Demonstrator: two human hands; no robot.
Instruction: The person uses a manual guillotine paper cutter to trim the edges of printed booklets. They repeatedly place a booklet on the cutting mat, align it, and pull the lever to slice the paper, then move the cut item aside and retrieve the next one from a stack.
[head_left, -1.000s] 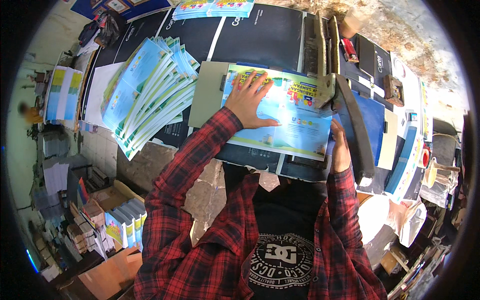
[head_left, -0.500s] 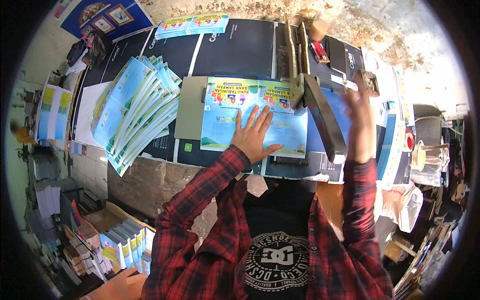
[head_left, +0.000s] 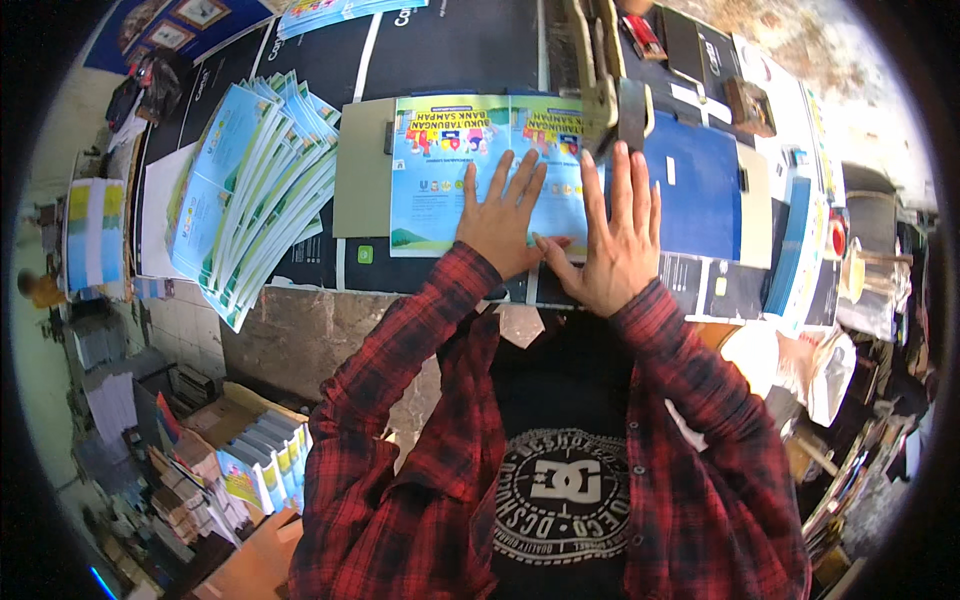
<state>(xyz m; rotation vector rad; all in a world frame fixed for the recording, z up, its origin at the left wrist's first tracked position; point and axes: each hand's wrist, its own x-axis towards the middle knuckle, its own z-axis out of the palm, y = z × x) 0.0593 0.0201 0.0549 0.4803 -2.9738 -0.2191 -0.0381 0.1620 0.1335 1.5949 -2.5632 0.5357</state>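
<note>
A printed sheet (head_left: 440, 215), light blue with yellow tops, lies flat on a grey-and-blue board. My left hand (head_left: 502, 210) rests on its middle, fingers spread and palm down. My right hand (head_left: 610, 235) is laid over its right edge, fingers stretched out and thumb toward my left hand; it grips nothing. Just past my right fingertips stands a long metal device (head_left: 592, 70) that looks like a long-arm stapler. Its dark lever (head_left: 632, 115) is seen end-on, and the sheet's upper right part runs beneath it.
On the left, a fanned pile of similar printed sheets (head_left: 250, 190) covers the dark table top. More sheets (head_left: 340, 12) lie at the far edge. A blue board face (head_left: 700, 190) extends right, near a small block (head_left: 750, 105) and a blue stack (head_left: 790, 245).
My right hand has come from the far right, beside the lever, down onto the sheet's right edge. The lever no longer slants toward me. My left hand stays on the sheet; the view has shifted.
</note>
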